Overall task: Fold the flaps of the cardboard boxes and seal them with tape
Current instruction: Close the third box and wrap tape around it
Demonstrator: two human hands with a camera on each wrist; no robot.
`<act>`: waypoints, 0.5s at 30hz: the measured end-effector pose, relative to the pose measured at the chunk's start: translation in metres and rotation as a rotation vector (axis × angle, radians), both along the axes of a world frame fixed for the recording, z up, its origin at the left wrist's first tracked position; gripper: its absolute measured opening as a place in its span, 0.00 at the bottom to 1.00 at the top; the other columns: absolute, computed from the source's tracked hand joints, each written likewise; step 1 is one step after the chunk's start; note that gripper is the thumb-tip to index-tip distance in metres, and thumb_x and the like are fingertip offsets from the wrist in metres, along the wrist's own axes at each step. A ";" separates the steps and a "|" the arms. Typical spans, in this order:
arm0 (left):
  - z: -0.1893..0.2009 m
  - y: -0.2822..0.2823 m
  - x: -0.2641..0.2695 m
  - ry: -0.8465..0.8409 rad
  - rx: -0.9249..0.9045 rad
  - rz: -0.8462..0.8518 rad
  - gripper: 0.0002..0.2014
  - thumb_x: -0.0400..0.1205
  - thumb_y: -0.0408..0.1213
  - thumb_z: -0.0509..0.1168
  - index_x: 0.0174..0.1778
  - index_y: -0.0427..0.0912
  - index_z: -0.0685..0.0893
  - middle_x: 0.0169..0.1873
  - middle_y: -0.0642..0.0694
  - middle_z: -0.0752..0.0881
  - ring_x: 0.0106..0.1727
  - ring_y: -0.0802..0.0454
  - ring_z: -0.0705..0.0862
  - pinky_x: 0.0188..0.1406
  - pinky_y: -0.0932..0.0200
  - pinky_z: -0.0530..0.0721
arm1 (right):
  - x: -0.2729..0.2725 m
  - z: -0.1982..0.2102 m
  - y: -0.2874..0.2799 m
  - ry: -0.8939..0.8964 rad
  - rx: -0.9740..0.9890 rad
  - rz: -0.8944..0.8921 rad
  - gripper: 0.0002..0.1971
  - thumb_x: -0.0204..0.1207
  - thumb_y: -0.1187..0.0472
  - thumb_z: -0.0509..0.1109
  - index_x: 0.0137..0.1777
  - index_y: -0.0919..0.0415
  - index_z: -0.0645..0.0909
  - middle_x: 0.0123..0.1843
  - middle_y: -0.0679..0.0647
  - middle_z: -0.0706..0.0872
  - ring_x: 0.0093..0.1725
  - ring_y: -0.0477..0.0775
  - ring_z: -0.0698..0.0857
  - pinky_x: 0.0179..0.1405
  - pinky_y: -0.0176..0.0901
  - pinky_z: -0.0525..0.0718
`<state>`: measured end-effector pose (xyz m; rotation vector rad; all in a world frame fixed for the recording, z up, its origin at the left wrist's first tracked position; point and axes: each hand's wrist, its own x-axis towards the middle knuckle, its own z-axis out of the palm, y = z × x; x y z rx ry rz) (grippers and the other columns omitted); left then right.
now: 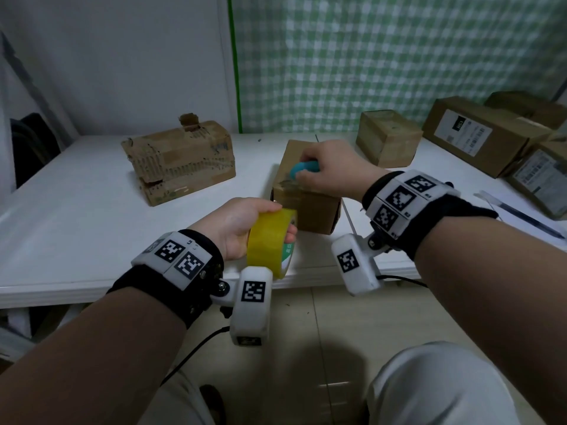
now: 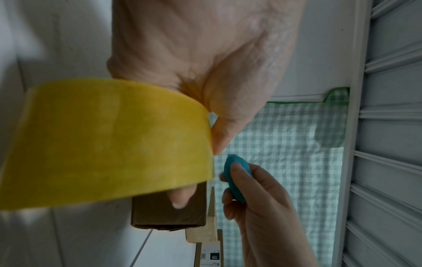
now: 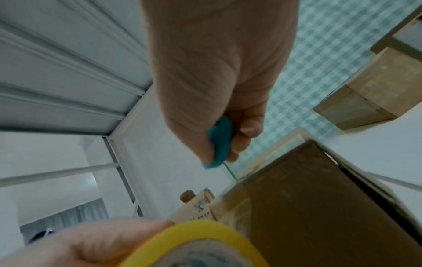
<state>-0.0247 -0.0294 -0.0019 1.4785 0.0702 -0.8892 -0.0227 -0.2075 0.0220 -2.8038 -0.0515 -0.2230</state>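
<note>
Around the work, on the white table [image 1: 76, 210], a torn, crushed box [image 1: 181, 157] with ragged corrugated edges sits to the left, a small plain box [image 1: 388, 136] stands behind to the right, and larger labelled boxes [image 1: 481, 139] are stacked at the far right against a green checked curtain [image 1: 399, 56]. The left hand [image 1: 242, 225] and its tape stand in front of the near face of the middle box [image 1: 310, 207] — a small brown cardboard cube near the table's front edge, its top seam covered by glossy tape. That hand grips a roll of yellow tape [image 1: 270, 240], fingers through the core. The right hand [image 1: 331, 167] hovers over the box top, fingers pinched round a small, smooth teal cutter [image 1: 302, 169] — rounded, oval in shape.
</note>
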 end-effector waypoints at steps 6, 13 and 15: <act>0.003 0.000 0.000 -0.007 0.030 -0.043 0.14 0.86 0.37 0.59 0.49 0.28 0.83 0.30 0.35 0.89 0.26 0.48 0.88 0.34 0.55 0.88 | 0.012 -0.025 0.003 -0.022 -0.002 0.053 0.15 0.84 0.62 0.57 0.67 0.49 0.75 0.52 0.54 0.75 0.51 0.56 0.79 0.50 0.46 0.78; 0.002 0.006 0.006 0.023 0.031 -0.078 0.15 0.85 0.37 0.59 0.52 0.27 0.82 0.31 0.35 0.89 0.27 0.48 0.88 0.35 0.55 0.89 | 0.014 -0.035 0.003 -0.003 -0.153 0.094 0.28 0.73 0.38 0.68 0.69 0.51 0.75 0.55 0.55 0.71 0.51 0.58 0.79 0.49 0.48 0.80; 0.001 0.008 0.009 0.035 0.026 -0.084 0.15 0.85 0.37 0.59 0.55 0.26 0.82 0.32 0.34 0.88 0.27 0.48 0.88 0.33 0.55 0.89 | 0.015 -0.035 0.004 -0.017 -0.207 0.099 0.28 0.73 0.38 0.68 0.69 0.51 0.75 0.59 0.58 0.73 0.52 0.60 0.80 0.48 0.48 0.79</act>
